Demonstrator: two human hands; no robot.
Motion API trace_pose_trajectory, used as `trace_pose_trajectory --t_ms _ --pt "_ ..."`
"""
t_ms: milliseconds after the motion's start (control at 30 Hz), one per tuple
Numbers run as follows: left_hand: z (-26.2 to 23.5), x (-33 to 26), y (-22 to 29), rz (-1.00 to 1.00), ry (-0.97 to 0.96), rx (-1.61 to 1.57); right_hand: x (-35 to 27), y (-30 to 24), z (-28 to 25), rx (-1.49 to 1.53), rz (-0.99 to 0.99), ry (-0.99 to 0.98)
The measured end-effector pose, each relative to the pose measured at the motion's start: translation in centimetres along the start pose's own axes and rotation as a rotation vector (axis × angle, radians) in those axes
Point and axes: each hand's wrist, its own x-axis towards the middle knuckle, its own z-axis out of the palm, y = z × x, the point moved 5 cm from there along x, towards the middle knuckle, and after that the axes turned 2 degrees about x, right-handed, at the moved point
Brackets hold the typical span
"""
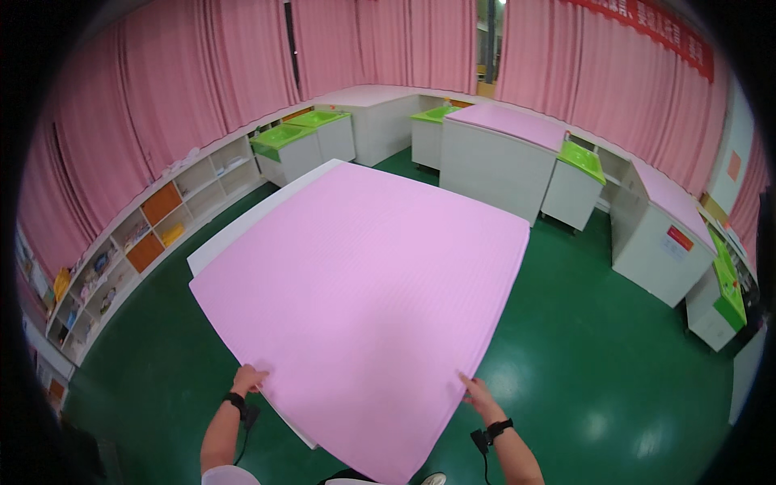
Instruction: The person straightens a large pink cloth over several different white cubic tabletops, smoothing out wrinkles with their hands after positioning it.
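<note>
A broad pink mat (364,275) is laid askew over a white table (212,254), a strip of which is left uncovered at the far left. The mat's opposite side edges are pinched by the left hand (249,378) and the right hand (478,394). It is judged light, flexible and soft, best gripped at both edges, widely spaced.

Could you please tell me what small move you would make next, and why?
I would probably nudge the pink mat slightly toward the far left. A strip of the white table shows uncovered along that side, so the mat looks off-centre. The left hand and right hand are already at its edges, well placed to guide it.
</note>
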Motion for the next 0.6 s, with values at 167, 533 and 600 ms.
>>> trace_pose_trajectory --t_ms 167,533,600 --pt "-4.9 11.3 1.6 0.089 0.121 0.002 5.7 -0.7 -2.2 0.239 -0.165 0.169" --pt "-10.5 27.2 8.2 0.124 0.299 0.141 1.3 -8.7 -22.3 -0.339 0.056 0.640" --pt "-9.1 28.8 9.5 0.099 0.252 0.151 0.4 -7.7 -27.0 -0.254 -0.064 0.847"
